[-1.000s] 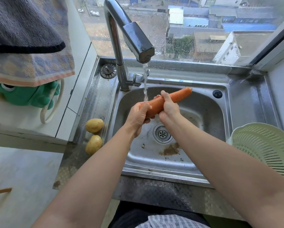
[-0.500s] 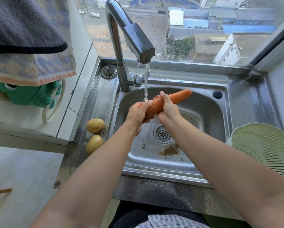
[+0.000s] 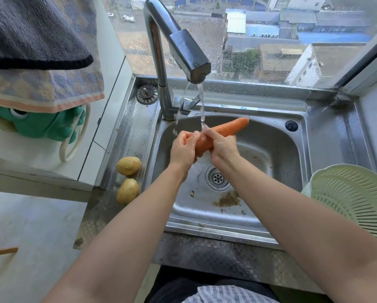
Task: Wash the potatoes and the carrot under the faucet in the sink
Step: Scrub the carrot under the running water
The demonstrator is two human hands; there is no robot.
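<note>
An orange carrot (image 3: 229,127) lies across the steel sink (image 3: 277,154), under the stream from the faucet (image 3: 183,51). My left hand (image 3: 183,149) grips its thick end. My right hand (image 3: 221,145) curls round its middle, and the water lands on the fingers there. The narrow end sticks out to the right. Two yellow potatoes, one (image 3: 128,165) behind the other (image 3: 127,190), sit on the sink's left ledge.
A pale green colander (image 3: 353,197) stands at the right edge. A drain plug (image 3: 147,94) lies beside the faucet base. Towels (image 3: 36,51) hang at the upper left over a green frog-shaped holder (image 3: 39,125). Dirt lies near the drain (image 3: 217,178).
Both hands have slid a little along the carrot under the stream. My right hand's fingers now sit in the water. The potatoes have not moved.
</note>
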